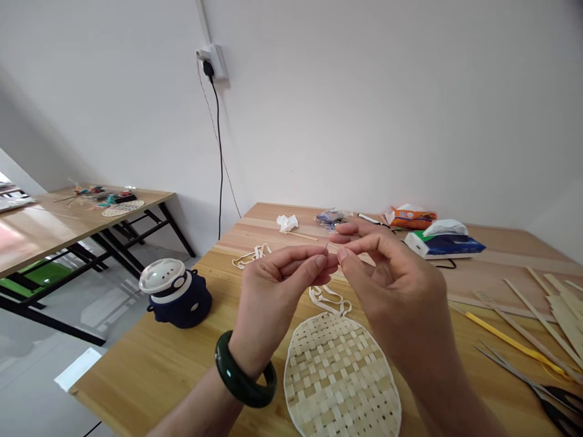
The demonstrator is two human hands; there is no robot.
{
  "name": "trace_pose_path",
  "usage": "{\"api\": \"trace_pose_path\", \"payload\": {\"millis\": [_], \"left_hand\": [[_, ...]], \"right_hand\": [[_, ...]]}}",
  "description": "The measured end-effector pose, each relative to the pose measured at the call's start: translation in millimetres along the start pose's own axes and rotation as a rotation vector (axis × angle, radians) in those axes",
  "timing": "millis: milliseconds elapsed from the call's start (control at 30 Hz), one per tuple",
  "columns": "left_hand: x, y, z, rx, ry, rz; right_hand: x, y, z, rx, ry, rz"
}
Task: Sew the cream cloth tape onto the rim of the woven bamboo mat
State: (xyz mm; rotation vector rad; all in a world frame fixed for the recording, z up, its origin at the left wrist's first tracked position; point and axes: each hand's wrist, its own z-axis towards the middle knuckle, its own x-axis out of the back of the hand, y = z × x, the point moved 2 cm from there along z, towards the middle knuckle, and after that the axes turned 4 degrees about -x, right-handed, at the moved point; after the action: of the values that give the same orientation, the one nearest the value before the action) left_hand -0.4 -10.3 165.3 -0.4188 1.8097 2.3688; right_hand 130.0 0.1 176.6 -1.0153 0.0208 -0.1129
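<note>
Fine needle pinched up over a bamboo weave

The left hand (273, 297) has the fine needle (327, 247) pinched tip-up between thumb and index, and the right hand (396, 285) is curled in just beside it, fingertips close together, though I can't tell if they're on the needle too. Under the hands on the wooden worktop (150, 376) lies an oval woven bamboo mat (337, 382), cream strip loops (325, 297) at its top. A navy lidded pot (180, 297) sits near the left edge, shut, so no telling what's inside. Loose bamboo strips (560, 309) and scissors (553, 406) lie by the right edge.
</note>
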Motion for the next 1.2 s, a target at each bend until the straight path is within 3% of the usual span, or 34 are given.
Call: {"api": "trace_pose_path", "payload": {"millis": [600,1200], "left_hand": [[0.4,-20.3,-7.1,0.101,-0.014,-0.06],[4.6,-24.8,-13.8,0.117,-0.041,-0.048]], "right_hand": [[9.4,17.1,-12.5,-0.075,-0.025,-0.076],[9.6,20.4,-17.3,-0.03,-0.071,-0.096]]}}
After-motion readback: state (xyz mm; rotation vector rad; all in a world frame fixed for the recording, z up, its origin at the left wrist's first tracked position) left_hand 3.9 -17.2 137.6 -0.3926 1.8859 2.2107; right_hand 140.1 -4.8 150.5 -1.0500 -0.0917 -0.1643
